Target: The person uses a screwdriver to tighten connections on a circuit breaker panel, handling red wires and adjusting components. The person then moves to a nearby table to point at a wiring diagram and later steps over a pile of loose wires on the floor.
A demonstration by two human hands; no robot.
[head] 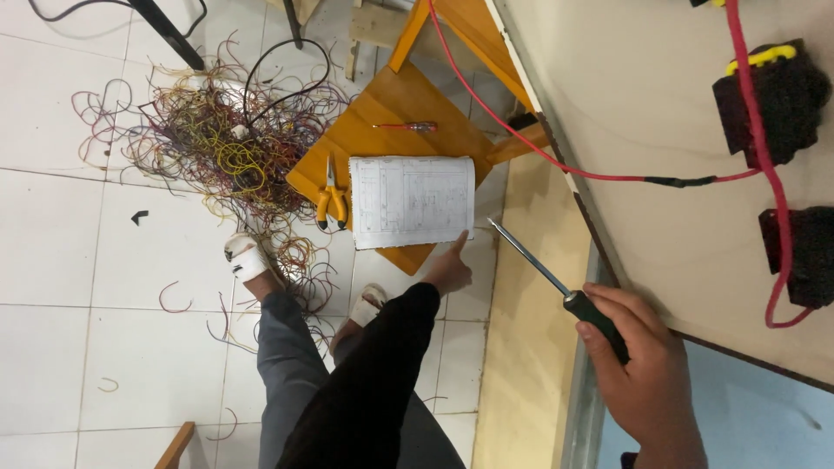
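Screwdriver (pixel 556 282) with black handle and long thin shaft, grasped in my right hand (pixel 647 373), fingers clenched round the handle and the tip slanting up-left toward the lower corner of the paper diagram (pixel 411 201). My left hand (pixel 449 271), in a black sleeve, holds nothing: the index finger is extended and touches, or nearly touches, the lower edge of the sheet, the other fingers curled in. The sheet lies on a small orange wooden stool (pixel 391 113), its far edge curling; just beside it on the seat lie yellow-handled pliers (pixel 330 201), and further up a small red-handled screwdriver (pixel 407 127). On the white tiled floor (pixel 61 260) left of the stool spreads a tangle of wire offcuts (pixel 208 143) in many colours, some strands reaching my sandalled feet. To the right stands a pale wooden board (pixel 660 130) carrying black components (pixel 769 100) joined by a red cable (pixel 608 174); what these components are I cannot tell from this angle. Hazards, as I judge them: the bare tip hovers near the pointing finger and the paper, so a careless swing could jab the finger or tear the sheet; the unweighted sheet could slide off the seat if nudged; loose wire around the feet could snag a sandal and tip the stool and its tools.
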